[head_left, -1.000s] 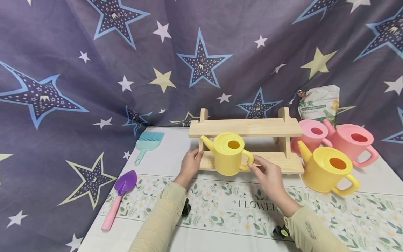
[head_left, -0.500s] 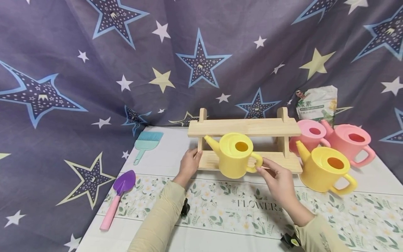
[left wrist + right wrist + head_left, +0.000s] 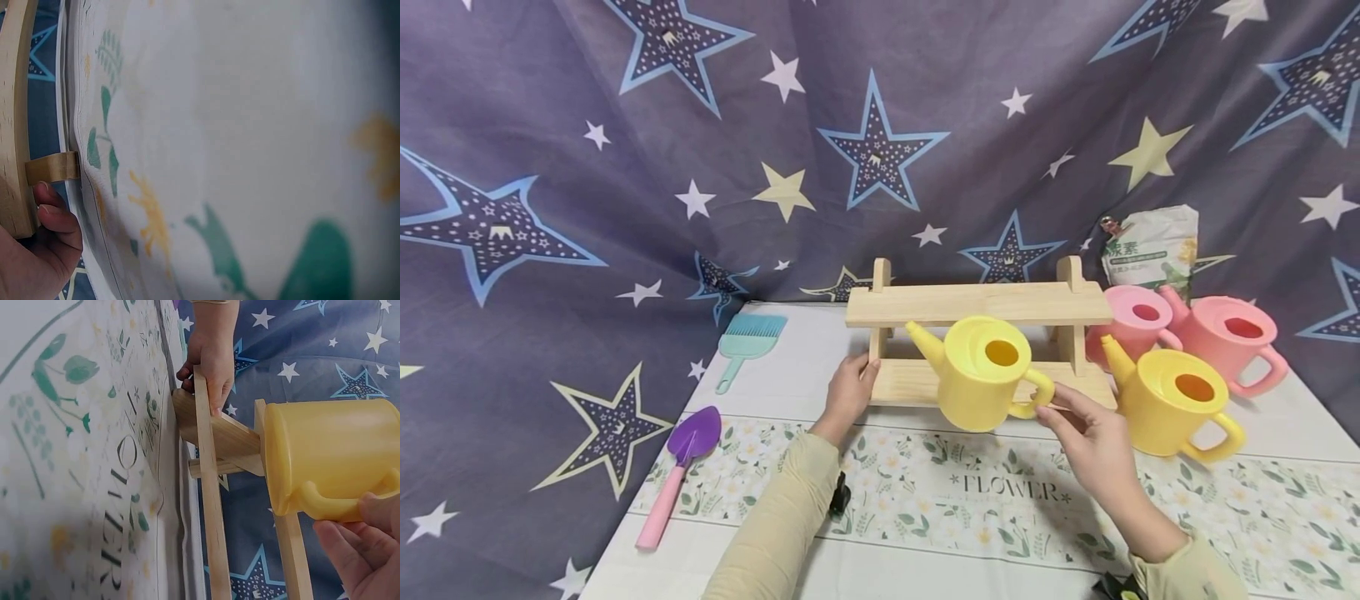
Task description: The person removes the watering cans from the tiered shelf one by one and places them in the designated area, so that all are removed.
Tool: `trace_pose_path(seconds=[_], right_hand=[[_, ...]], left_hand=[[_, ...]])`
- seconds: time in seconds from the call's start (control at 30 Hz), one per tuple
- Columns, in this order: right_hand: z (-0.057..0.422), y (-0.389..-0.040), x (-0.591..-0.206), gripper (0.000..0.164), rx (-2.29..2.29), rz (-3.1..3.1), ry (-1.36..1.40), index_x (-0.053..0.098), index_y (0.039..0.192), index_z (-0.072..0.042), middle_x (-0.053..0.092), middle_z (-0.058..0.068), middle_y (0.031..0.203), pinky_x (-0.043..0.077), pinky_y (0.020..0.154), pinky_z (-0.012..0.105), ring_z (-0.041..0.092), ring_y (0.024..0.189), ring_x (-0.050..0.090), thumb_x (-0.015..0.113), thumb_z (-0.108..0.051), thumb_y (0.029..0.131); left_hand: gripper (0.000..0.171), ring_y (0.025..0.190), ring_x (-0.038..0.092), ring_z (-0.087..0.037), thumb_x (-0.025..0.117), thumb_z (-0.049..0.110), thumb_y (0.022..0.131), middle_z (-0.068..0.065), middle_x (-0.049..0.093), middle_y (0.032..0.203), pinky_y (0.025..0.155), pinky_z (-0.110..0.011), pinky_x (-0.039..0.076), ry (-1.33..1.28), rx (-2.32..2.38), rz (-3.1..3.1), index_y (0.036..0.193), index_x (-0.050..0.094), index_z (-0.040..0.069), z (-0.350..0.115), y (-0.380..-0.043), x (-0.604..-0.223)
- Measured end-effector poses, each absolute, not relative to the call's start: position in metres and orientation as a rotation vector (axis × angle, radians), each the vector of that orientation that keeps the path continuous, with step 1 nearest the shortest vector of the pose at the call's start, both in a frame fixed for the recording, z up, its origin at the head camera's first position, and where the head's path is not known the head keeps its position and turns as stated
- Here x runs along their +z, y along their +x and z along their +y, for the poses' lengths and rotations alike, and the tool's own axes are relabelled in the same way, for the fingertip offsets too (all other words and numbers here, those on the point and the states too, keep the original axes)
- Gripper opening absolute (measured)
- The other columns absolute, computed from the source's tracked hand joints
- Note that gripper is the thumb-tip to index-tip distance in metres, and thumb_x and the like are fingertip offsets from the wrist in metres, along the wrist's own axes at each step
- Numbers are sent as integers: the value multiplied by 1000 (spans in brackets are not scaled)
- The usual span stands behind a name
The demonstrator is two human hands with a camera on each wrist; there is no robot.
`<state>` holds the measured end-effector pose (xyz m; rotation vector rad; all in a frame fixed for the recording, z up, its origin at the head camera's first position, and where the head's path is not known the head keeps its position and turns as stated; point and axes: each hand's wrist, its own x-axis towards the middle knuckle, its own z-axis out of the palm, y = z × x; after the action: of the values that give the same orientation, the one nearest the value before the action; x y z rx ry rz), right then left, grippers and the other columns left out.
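Note:
A yellow watering can [image 3: 977,379] hangs in front of the lower board of a two-tier wooden shelf [image 3: 977,305]. My right hand [image 3: 1093,437] pinches its handle between thumb and fingers, which the right wrist view also shows on the watering can [image 3: 331,456]. At the shelf's left end, my left hand [image 3: 850,392] grips the lower board. Seen from the left wrist, the fingers [image 3: 59,219] curl under the wooden board [image 3: 15,125]. A second yellow watering can [image 3: 1176,408] stands on the table just right of the shelf.
Two pink watering cans [image 3: 1131,321] [image 3: 1232,337] stand behind the second yellow one, before a white printed bag [image 3: 1153,250]. On the left lie a teal brush [image 3: 748,342] and a trowel [image 3: 688,450] with a purple blade. A starry curtain [image 3: 700,150] hangs behind the table.
My right hand has carried the yellow watering can rightward and slightly nearer, away from the shelf's lower board. My left hand has stayed on the shelf's left end.

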<state>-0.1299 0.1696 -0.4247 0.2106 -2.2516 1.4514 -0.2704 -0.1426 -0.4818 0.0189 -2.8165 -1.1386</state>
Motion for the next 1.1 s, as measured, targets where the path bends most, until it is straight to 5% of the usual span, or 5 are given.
trace_pose_path(seconds=[0.4,0.7,1.1], right_hand=[[188,-117,-419,31,1393,-2218,160,69,113,5,72,16,93,53,67,12,-5,75,66,72,9,82],[202,-110,-419,34,1425,-2174,136,68,114,6,66,-22,96,54,68,15,-5,78,66,72,13,81],[218,-98,-414,34,1349,-2223,31,67,116,6,65,-26,91,52,66,10,-8,75,65,73,8,83]], left_hand=[[41,96,59,-27,51,34,102,-12,60,110,87,-46,50,14,-1163,-2807,134,60,9,-144,-269,-481],[42,97,59,-26,50,36,102,-12,60,111,87,-45,50,25,-1160,-2822,135,59,10,-143,-270,-482],[44,99,59,-26,50,36,102,-12,59,112,89,-45,50,32,-1163,-2827,138,56,11,-142,-271,-483]])
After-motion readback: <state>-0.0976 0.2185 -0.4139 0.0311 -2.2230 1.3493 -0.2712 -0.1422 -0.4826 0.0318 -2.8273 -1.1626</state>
